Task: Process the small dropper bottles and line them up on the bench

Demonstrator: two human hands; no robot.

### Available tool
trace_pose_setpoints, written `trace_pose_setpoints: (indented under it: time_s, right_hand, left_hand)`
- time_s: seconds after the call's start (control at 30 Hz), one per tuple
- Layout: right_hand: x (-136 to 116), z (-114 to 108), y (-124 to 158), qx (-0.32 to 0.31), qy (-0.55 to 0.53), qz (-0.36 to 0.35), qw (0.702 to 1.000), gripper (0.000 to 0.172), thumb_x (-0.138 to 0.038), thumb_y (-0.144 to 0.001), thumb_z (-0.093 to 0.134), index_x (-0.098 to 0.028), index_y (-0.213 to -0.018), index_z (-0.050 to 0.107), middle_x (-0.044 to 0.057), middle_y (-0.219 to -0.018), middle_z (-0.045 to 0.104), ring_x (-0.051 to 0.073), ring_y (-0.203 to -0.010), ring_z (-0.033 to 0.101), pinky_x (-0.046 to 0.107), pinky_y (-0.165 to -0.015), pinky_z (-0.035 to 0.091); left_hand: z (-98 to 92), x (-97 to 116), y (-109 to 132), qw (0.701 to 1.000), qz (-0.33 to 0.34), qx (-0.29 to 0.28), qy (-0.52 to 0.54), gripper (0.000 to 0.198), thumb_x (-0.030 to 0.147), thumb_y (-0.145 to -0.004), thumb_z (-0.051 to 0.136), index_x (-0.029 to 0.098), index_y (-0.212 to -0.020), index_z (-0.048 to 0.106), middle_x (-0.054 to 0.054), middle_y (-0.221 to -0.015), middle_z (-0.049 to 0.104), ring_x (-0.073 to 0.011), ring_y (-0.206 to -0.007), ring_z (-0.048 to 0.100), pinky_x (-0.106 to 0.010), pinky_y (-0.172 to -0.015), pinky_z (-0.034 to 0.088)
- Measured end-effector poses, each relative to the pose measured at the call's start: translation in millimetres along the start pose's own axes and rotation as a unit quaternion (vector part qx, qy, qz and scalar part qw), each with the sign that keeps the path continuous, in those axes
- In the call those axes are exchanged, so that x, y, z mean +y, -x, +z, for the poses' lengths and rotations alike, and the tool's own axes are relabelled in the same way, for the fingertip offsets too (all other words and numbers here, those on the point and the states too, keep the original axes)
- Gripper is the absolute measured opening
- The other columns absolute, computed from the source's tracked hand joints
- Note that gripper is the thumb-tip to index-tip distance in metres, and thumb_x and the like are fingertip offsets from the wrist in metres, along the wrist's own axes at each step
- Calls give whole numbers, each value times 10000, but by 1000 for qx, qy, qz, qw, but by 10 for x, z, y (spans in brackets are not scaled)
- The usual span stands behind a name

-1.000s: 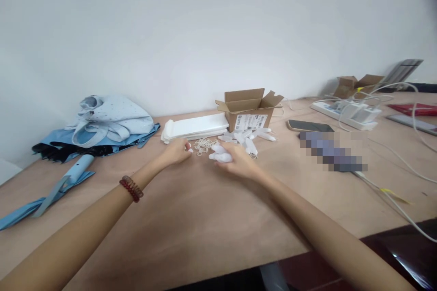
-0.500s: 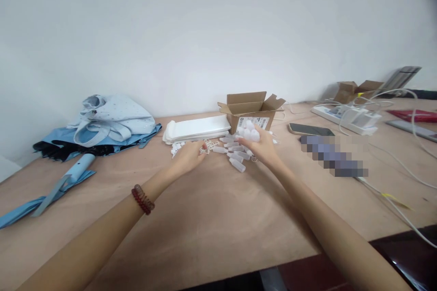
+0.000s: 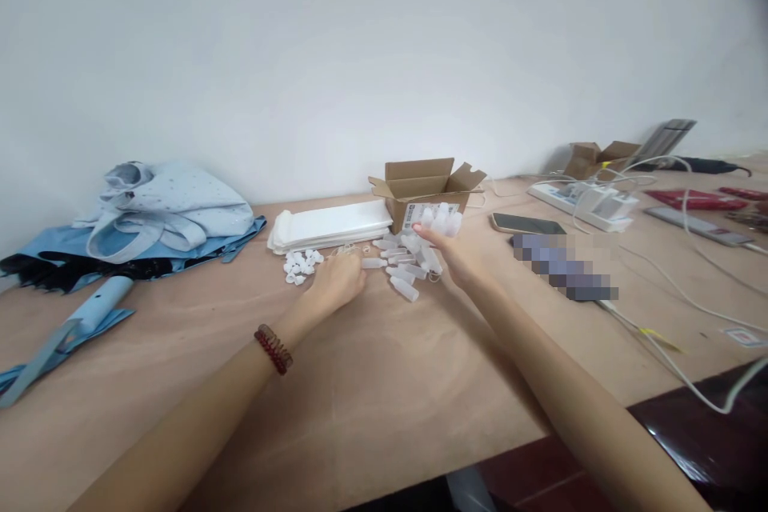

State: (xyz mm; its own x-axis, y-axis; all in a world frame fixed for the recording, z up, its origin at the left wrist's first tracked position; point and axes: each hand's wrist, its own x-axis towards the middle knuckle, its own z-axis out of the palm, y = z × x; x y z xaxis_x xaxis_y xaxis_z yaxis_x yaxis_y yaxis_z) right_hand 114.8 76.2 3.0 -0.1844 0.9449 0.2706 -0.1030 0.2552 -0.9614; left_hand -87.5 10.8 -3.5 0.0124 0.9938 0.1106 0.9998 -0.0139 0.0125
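My right hand [image 3: 461, 258] is closed round several small translucent plastic bottles [image 3: 442, 218], held upright in front of the cardboard box. Beneath it on the table lies a loose heap of the same bottles [image 3: 403, 288]. My left hand [image 3: 337, 282] rests low at the left of this heap with its fingers curled. Whatever is between those fingertips is hidden behind the hand. Thin pale string loops [image 3: 350, 249] show just beyond its knuckles. A small pile of white caps [image 3: 298, 265] sits to its left.
An open cardboard box [image 3: 420, 184] and a stack of white flat packets [image 3: 333, 224] stand near the wall. At left lie a pale bag [image 3: 174, 204] and a blue umbrella [image 3: 102, 308]. A phone [image 3: 525, 224], a power strip [image 3: 591, 204] and white cables are on the right.
My left hand has shifted right over the string loops, baring the white caps. My right hand still holds its bottles, now more spread at the top. The view has turned slightly right.
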Motion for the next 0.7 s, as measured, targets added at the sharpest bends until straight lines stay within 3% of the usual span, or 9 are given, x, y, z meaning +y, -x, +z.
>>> trace_pose_setpoints:
  time_s: [0.1,0.2,0.27,0.33,0.4,0.47,0.6,0.7]
  right_hand:
    - [26,1,7,-5,29,-10,1000,326,-446,-707,685,-225,-942,640,68,-1071,671,262,-1034,599,414,-891,470]
    - [73,-4,4,-18,149,-48,987,330,-468,-758,625,-197,-946,615,83,-996,672,263,-945,612,404,-807,486]
    - [115,0,0,-42,288,-119,949,313,-463,-770,611,-179,-901,600,94,-936,660,278,-921,591,408,-790,466]
    - [160,15,-2,-91,406,-205,886,291,-440,-775,616,-175,-890,587,106,-961,641,296,-982,549,419,-834,430]
    - [201,34,0,-145,468,-256,834,296,-428,-787,613,-173,-935,580,115,-1028,626,303,-1054,510,427,-880,397]
    - [231,47,3,-179,486,-267,813,350,-448,-801,601,-171,-1013,572,119,-1079,619,300,-1093,493,430,-899,384]
    - [257,42,10,-216,496,-264,798,539,-539,-795,584,-184,-1196,525,124,-1220,579,309,-1164,465,452,-943,355]
    - [255,31,18,-225,514,-258,787,673,-569,-799,560,-209,-1347,406,139,-1381,449,322,-1237,418,489,-990,308]
  left_hand:
    - [-13,41,12,1000,-8,2,7,284,232,-873,366,133,-1053,561,-165,-1010,643,-302,-950,621,-388,-764,490]
    - [-8,114,38,1000,-28,4,10,262,202,-865,359,103,-967,579,-188,-935,641,-318,-889,632,-399,-726,492]
    - [25,186,81,999,-39,20,21,260,181,-853,358,90,-976,568,-192,-913,628,-326,-870,629,-414,-715,493]
    - [86,268,137,995,-30,73,61,273,168,-828,388,86,-1043,534,-194,-998,595,-328,-954,596,-432,-777,485]
    - [164,341,184,982,-2,134,131,354,158,-778,453,89,-1124,481,-193,-1129,529,-323,-1106,512,-444,-907,440]
    - [239,391,207,965,25,157,208,488,173,-731,517,91,-1201,415,-194,-1231,461,-319,-1225,410,-458,-1020,358]
    - [326,423,171,939,46,115,322,770,265,-712,577,113,-1368,202,-201,-1418,289,-328,-1347,250,-497,-1098,249]
    - [348,433,114,934,45,79,346,949,331,-681,638,110,-1418,84,-207,-1486,172,-331,-1389,139,-494,-1119,204]
